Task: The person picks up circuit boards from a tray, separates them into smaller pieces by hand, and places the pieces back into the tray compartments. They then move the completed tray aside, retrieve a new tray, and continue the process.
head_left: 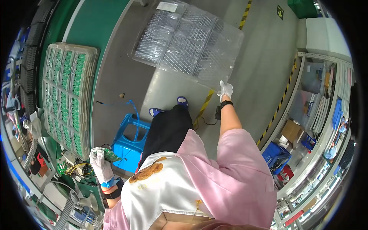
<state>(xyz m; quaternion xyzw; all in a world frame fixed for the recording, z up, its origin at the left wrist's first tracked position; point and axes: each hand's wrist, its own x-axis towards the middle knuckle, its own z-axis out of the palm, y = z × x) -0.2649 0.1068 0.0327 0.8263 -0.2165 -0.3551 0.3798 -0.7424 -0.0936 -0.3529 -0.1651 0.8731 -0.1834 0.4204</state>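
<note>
In a white glove, my right hand (225, 89) grips the near right corner of a large transparent plastic tray (184, 42). The tray is held out above the floor, its moulded pockets showing rows of slanted ridges. My left hand (100, 165), also gloved, is closed around green circuit board material (111, 155) at the bench edge; how many boards it holds I cannot tell. Just beyond that hand, a stack of plastic trays (92, 73) rests on the green bench, and small green circuit boards (78, 74) fill the pockets of the top one.
A blue plastic stool (128, 143) stands beside my legs, with a coiled blue cord (135, 115) over it. Cables (78, 168) and a flexible hose (67, 209) crowd the near bench. Shelving (326, 115) with bins and folders lines the right side. Yellow-black tape (205, 104) marks the floor.
</note>
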